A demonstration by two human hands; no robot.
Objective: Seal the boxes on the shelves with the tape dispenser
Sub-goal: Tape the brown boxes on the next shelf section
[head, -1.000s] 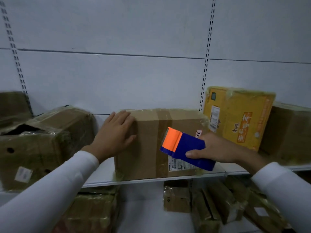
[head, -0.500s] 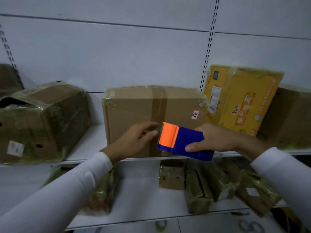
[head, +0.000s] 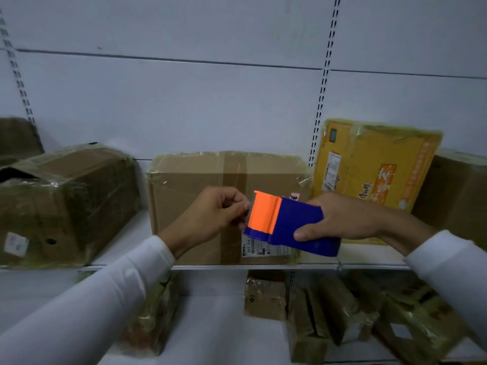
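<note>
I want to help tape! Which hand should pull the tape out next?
The left hand: its fingers are already pinching at the toothed orange end of the tape dispenser. The right hand is busy holding the dispenser's blue body.

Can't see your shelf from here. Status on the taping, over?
Right hand grips tape dispenser. Left hand pinching at its orange end, tape too small to confirm. Middle box right behind, not yet touched. Nothing in the way.

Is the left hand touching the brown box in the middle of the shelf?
Cannot tell. In the head view the left hand overlaps the brown box, fingers curled at the tape dispenser edge; one view shows neither gap nor contact.
</note>
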